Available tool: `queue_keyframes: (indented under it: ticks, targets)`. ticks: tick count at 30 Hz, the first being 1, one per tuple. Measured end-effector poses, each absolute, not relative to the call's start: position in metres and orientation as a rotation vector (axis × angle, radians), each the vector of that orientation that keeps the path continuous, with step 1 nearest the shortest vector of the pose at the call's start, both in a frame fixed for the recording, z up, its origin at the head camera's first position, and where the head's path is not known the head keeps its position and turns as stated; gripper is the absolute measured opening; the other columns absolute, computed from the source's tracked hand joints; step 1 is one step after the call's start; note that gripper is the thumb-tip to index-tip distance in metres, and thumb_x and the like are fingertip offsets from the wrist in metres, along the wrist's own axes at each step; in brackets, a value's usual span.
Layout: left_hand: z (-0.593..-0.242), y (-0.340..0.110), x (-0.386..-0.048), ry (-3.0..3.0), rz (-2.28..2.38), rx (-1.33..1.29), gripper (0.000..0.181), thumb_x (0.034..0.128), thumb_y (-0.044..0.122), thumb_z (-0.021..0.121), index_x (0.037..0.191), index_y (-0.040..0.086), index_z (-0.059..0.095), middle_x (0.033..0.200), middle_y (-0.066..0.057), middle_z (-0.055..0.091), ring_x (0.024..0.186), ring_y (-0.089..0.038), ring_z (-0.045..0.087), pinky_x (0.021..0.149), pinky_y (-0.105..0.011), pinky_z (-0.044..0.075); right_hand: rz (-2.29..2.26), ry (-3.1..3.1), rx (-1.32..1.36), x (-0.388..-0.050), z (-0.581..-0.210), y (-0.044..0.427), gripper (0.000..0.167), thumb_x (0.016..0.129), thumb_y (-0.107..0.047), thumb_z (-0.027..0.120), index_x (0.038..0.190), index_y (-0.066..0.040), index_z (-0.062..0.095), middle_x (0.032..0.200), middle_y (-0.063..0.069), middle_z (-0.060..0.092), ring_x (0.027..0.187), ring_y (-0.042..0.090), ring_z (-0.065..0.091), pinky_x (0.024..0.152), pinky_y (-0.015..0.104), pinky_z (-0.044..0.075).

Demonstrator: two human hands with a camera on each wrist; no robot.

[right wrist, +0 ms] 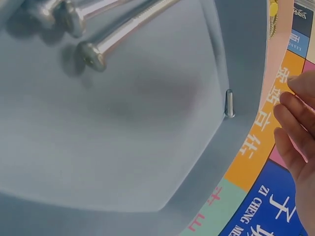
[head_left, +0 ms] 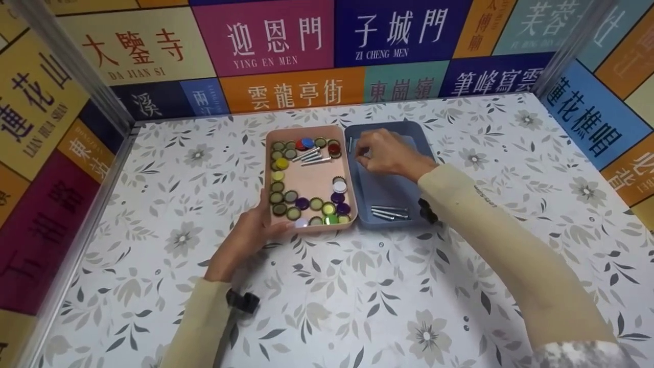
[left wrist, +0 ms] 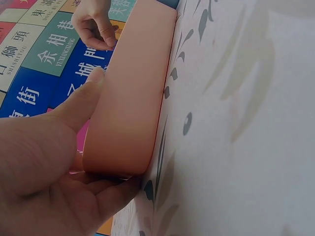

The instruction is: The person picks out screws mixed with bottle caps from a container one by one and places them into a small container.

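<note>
My left hand (head_left: 254,225) grips the near left corner of a pink tray (head_left: 311,129), thumb along the rim and fingers around the outer side. In the tray, several bottle caps (head_left: 302,203) line the edges, and several silver nails (head_left: 312,156) lie near the far side. My right hand (head_left: 384,152) hovers over the blue tray (head_left: 419,134), fingers loosely bent; nothing shows between them in the right wrist view. One nail (right wrist: 229,103) stands against that tray's wall near a far corner. More nails (head_left: 390,212) lie at its near end.
The two trays stand side by side on a table (head_left: 306,306) with a flowered cover. Panels (head_left: 276,46) with large lettering rise behind and at both sides.
</note>
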State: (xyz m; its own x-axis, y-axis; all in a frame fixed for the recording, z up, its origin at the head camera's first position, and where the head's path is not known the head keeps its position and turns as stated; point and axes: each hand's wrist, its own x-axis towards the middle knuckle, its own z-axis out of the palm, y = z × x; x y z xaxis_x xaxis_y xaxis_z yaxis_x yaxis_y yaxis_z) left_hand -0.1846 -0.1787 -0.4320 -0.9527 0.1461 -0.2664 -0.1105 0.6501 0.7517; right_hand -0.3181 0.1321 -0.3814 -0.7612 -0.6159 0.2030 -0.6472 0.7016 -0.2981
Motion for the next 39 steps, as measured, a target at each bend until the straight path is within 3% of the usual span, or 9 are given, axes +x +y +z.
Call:
queue_keyframes:
  ticks: [6, 11, 19, 27, 35, 39]
  targets:
    - [-0.433, -0.18, -0.185, 2.562, 1.197, 0.046, 0.105, 0.0936, 0.036, 0.07, 0.161, 0.017, -0.009, 0.163, -0.007, 0.036, 0.148, -0.023, 0.038, 0.125, -0.042, 0.027, 0.566, -2.807, 1.034, -0.321, -0.383, 0.124, 0.018, 0.087, -0.012, 0.067, 0.1, -0.006, 0.079, 0.102, 0.013, 0.072, 0.102, 0.035, 0.063, 0.091, 0.051, 0.054]
    - [-0.433, -0.18, -0.185, 2.562, 1.204, 0.035, 0.107, 0.0927, 0.037, 0.071, 0.161, 0.02, -0.009, 0.164, -0.006, 0.034, 0.149, -0.024, 0.037, 0.125, -0.042, 0.025, 0.608, -2.849, 1.005, -0.325, -0.384, 0.115, 0.022, 0.088, -0.014, 0.069, 0.106, -0.005, 0.077, 0.11, 0.014, 0.071, 0.108, 0.035, 0.061, 0.099, 0.051, 0.051]
    - [-0.433, -0.18, -0.185, 2.58, 1.205, 0.034, 0.107, 0.0914, 0.037, 0.072, 0.161, 0.027, -0.009, 0.164, -0.006, 0.033, 0.148, -0.027, 0.038, 0.125, -0.043, 0.027, 0.664, -2.891, 1.018, -0.329, -0.386, 0.101, 0.027, 0.089, -0.017, 0.071, 0.111, -0.003, 0.075, 0.113, 0.016, 0.071, 0.107, 0.035, 0.064, 0.097, 0.049, 0.053]
    - [-0.433, -0.178, -0.184, 2.565, 1.211, 0.0, 0.108, 0.0906, 0.037, 0.073, 0.16, 0.03, -0.009, 0.164, -0.001, 0.033, 0.148, -0.025, 0.039, 0.126, -0.042, 0.023, 0.669, -2.947, 0.981, -0.332, -0.389, 0.092, 0.028, 0.088, -0.019, 0.076, 0.111, -0.003, 0.075, 0.12, 0.016, 0.071, 0.117, 0.035, 0.061, 0.106, 0.049, 0.048]
    - [-0.433, -0.179, -0.183, 2.581, 1.218, 0.055, 0.104, 0.0933, 0.031, 0.071, 0.161, 0.028, -0.007, 0.153, -0.009, 0.05, 0.135, -0.026, 0.054, 0.12, -0.043, 0.037, 0.726, -2.971, 0.957, -0.335, -0.39, 0.085, 0.03, 0.086, -0.018, 0.079, 0.112, -0.002, 0.074, 0.113, 0.015, 0.072, 0.098, 0.031, 0.062, 0.095, 0.047, 0.051]
    - [-0.432, -0.18, -0.183, 2.565, 1.217, 0.028, 0.105, 0.093, 0.033, 0.071, 0.161, 0.024, -0.009, 0.158, -0.006, 0.044, 0.142, -0.025, 0.047, 0.124, -0.043, 0.029, 0.707, -2.994, 0.931, -0.339, -0.392, 0.079, 0.033, 0.086, -0.018, 0.079, 0.115, -0.003, 0.074, 0.113, 0.013, 0.072, 0.099, 0.028, 0.063, 0.094, 0.044, 0.053]
